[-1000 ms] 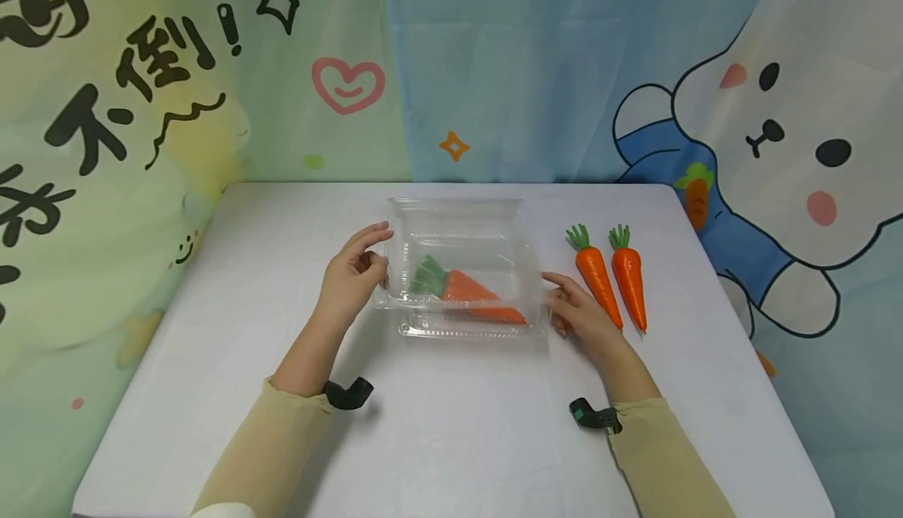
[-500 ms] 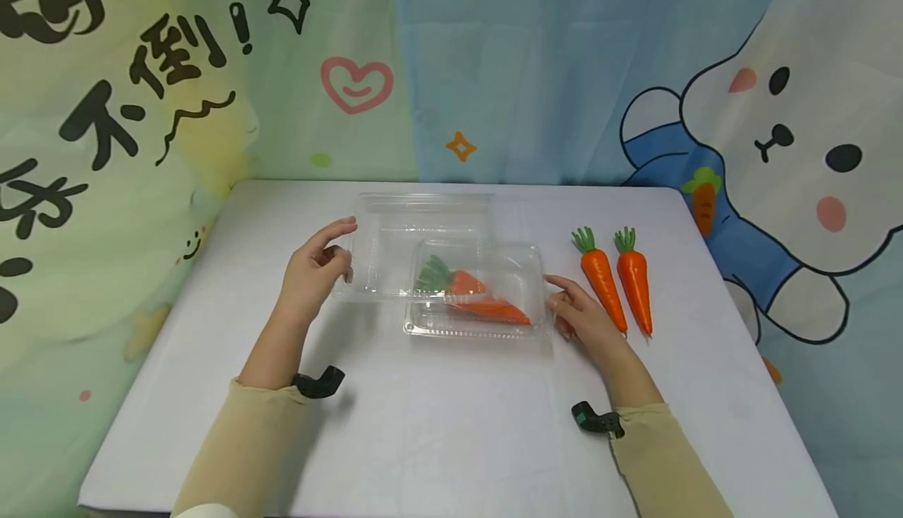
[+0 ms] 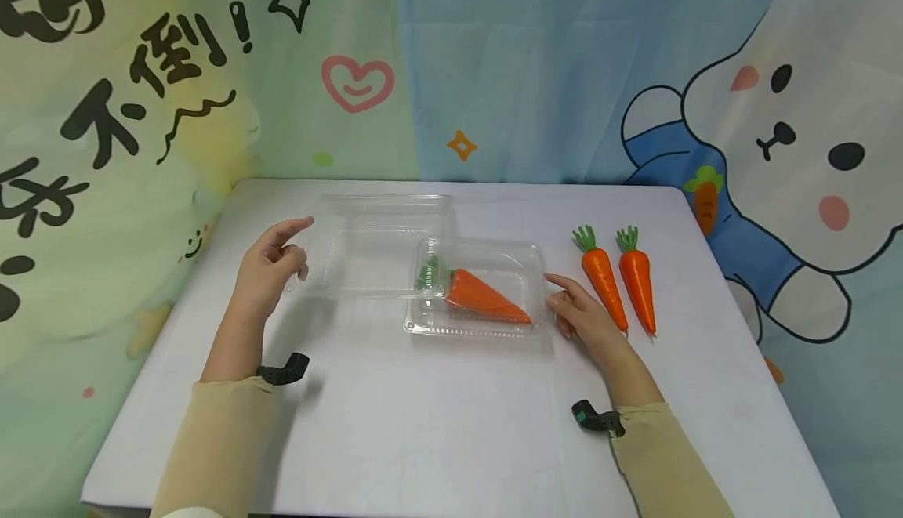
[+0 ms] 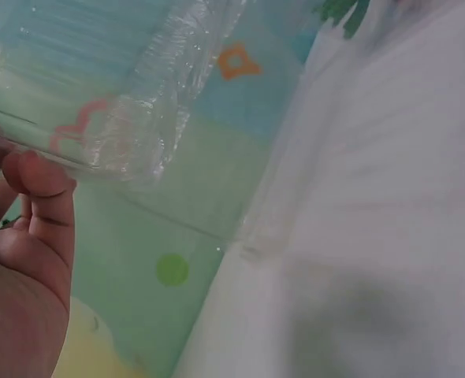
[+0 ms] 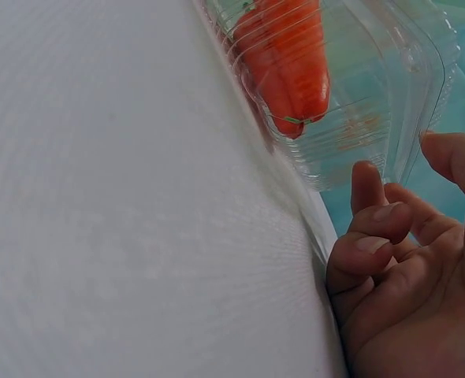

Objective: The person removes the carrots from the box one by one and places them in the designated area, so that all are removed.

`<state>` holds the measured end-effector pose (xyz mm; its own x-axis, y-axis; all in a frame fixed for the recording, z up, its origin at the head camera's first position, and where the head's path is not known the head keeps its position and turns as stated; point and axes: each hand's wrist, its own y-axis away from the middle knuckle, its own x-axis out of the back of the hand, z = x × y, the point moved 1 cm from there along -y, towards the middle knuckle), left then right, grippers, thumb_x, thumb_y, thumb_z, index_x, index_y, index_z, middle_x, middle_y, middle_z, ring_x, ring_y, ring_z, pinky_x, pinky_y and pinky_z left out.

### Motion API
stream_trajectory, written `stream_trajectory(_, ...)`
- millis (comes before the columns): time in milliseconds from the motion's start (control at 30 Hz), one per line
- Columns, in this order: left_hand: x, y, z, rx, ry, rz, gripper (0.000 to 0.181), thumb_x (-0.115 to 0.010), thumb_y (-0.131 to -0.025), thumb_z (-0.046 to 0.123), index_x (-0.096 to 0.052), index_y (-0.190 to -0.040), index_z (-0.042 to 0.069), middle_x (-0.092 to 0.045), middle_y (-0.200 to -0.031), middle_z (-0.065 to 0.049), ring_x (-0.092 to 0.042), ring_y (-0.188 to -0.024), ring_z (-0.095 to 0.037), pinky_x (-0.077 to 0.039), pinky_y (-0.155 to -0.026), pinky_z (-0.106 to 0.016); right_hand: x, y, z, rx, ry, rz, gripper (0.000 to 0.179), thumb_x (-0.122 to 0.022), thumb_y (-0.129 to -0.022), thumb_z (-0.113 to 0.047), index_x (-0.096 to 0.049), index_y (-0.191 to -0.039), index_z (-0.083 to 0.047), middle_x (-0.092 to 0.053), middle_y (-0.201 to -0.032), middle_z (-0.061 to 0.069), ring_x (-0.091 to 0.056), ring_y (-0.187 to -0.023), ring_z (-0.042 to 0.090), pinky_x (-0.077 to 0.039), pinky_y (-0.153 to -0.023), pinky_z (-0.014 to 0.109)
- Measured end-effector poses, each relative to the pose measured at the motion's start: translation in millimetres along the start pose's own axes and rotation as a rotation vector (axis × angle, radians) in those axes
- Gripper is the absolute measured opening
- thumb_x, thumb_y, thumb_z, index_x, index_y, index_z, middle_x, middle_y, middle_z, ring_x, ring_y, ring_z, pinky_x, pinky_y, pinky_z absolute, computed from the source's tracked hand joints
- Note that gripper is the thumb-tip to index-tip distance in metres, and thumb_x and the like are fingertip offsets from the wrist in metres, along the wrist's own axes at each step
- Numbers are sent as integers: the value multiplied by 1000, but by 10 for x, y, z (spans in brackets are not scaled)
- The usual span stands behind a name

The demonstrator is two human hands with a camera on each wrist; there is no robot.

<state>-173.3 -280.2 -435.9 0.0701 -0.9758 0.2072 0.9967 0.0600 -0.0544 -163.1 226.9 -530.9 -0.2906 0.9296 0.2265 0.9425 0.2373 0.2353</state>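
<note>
You have a white desk (image 3: 437,424) in front of you. Two loose orange carrots (image 3: 621,279) with green tops lie side by side near its right edge, tips toward you. Behind hangs a cartoon backdrop (image 3: 536,71): white rabbit (image 3: 797,110) at right, pink heart (image 3: 356,83), black characters at left.

Beige long sleeves, black wrist mounts
</note>
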Motion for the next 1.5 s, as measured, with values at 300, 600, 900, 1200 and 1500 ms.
stream_trajectory(300,319,-14,-4,62,117,0,47,-51,-96,1,-49,-142,8,-49,-148,-4,-50,-69,-9,-49,-60,-19,14,-12,14,15,10,7,50,-55,-102,-33,-41,-149,-24,-48,-80,2,-46,-62,16,-44,-57,24)
stream_trajectory(600,562,-79,-234,69,264,-49,47,-44,-98,-8,-44,-142,9,-50,-144,-6,-46,-70,-9,-46,-61,-21,8,-6,16,17,4,12,49,-54,-102,-32,-41,-149,-24,-48,-79,2,-46,-61,17,-44,-57,24)
stream_trajectory(900,707,-134,-378,119,286,-107,45,-46,-99,-7,-47,-137,17,-52,-142,-2,-48,-73,-8,-46,-65,-21,-1,14,0,12,-2,21,48,-53,-103,-30,-42,-149,-24,-48,-78,1,-46,-61,16,-44,-57,23)
stream_trajectory(1200,799,-123,-579,189,277,-118,51,-45,-97,-10,-40,-142,13,-49,-145,-5,-45,-68,-8,-44,-62,-21,-13,24,-4,19,-3,7,48,-53,-103,-30,-42,-149,-23,-47,-77,2,-46,-61,16,-44,-57,24)
stream_trajectory(1500,805,-125,-661,195,314,-103,55,-46,-95,-12,-34,-147,3,-54,-140,1,-47,-62,-7,-46,-59,-19,3,9,13,14,11,12,48,-53,-103,-31,-42,-149,-24,-47,-78,3,-46,-61,17,-45,-57,24)
